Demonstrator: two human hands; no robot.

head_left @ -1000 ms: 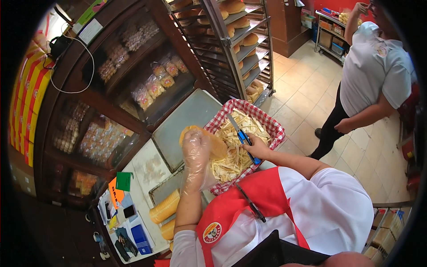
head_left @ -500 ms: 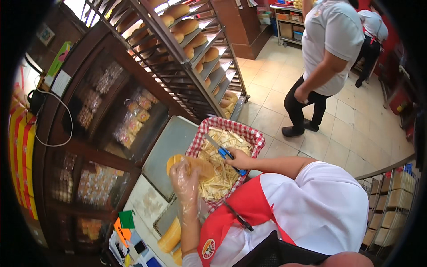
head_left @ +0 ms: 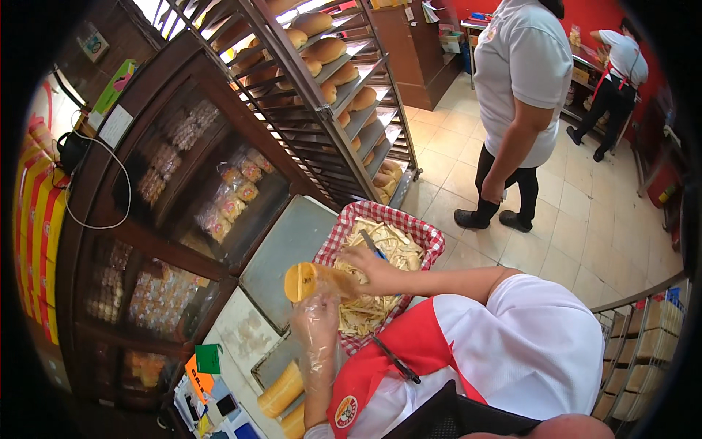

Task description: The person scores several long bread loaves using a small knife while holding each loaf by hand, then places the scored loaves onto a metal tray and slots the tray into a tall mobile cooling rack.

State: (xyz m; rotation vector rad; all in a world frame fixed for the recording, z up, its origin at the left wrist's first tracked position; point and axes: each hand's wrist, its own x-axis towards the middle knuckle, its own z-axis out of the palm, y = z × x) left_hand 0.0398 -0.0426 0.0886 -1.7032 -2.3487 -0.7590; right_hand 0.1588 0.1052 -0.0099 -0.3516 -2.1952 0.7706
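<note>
Golden bread is clasped by the left hand, the right hand unclear in grip, strips already heaped, nearby loaves possibly remaining.

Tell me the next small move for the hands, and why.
Probably firm up a two-handed grip on the loaf before shifting it: the gloved left hand holds it, the right hand is at its far end, and the knife seems to lie on the pale strips.
</note>
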